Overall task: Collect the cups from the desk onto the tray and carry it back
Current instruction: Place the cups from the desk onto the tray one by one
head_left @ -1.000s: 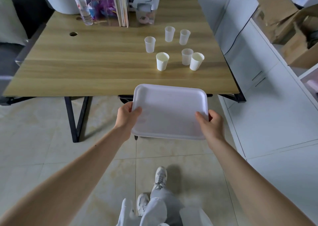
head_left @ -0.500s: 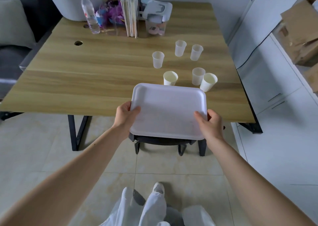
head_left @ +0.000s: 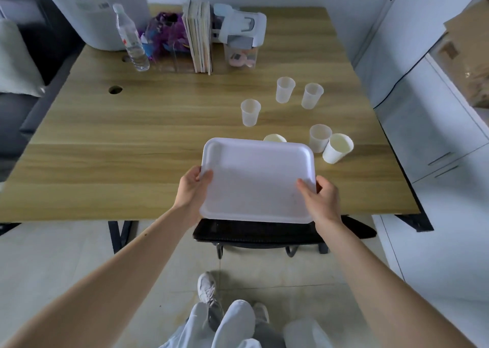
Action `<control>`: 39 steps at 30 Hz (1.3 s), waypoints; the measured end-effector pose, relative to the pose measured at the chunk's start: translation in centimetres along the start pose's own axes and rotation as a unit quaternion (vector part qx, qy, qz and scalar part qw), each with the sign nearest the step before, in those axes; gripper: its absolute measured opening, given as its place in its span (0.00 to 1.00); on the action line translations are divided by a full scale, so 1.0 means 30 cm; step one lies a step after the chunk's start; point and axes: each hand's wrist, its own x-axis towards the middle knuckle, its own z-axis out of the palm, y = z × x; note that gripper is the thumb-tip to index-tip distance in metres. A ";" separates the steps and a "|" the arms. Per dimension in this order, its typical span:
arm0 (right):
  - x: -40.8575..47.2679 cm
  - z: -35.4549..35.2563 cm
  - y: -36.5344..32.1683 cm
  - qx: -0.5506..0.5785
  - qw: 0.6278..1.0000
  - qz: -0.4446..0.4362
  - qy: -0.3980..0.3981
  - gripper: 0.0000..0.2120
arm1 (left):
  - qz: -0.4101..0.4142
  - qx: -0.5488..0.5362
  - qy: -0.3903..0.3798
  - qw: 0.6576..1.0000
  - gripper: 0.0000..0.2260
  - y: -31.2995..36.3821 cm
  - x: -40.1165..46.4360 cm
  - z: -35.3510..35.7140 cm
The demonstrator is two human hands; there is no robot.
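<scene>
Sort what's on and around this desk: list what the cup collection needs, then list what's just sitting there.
Needed:
- white tray, held by left hand and right hand
- six cups standing on the desk, one half hidden behind the tray

Just sitting there:
- water bottle
- upright books
- purple bag
- white device
- black chair

Six cups stand on the tabletop (head_left: 132,141), all beyond the two-handed grip on the one tray (head_left: 258,181): four translucent cups (head_left: 250,112) (head_left: 285,89) (head_left: 312,95) (head_left: 320,138) and two white paper cups (head_left: 337,147) (head_left: 274,138), one half hidden behind the tray's far rim. Farther off: one water bottle (head_left: 131,40), one row of books (head_left: 199,36).
</scene>
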 end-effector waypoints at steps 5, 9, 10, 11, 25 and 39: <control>0.039 0.127 -0.030 0.000 1.000 0.017 0.017 0.17 | 0.015 -0.001 -0.013 1.000 0.13 0.028 0.119 -0.064; 0.059 0.196 -0.050 -0.005 1.000 0.025 0.005 0.16 | 0.017 0.008 -0.008 1.000 0.13 0.031 0.200 -0.110; 0.066 0.211 -0.054 -0.001 1.000 0.029 -0.002 0.16 | 0.012 0.010 0.001 1.000 0.14 0.033 0.218 -0.119; 0.071 0.221 -0.057 0.004 0.999 0.033 -0.010 0.15 | 0.009 0.013 0.011 1.000 0.16 0.034 0.233 -0.125; 0.313 0.310 -0.039 -0.076 0.997 0.021 0.006 0.41 | -0.032 -0.003 0.049 0.998 0.09 -0.005 0.403 -0.240; 0.441 0.391 -0.037 -0.136 0.991 -0.002 -0.003 0.44 | -0.070 -0.006 0.082 0.994 0.09 -0.051 0.487 -0.254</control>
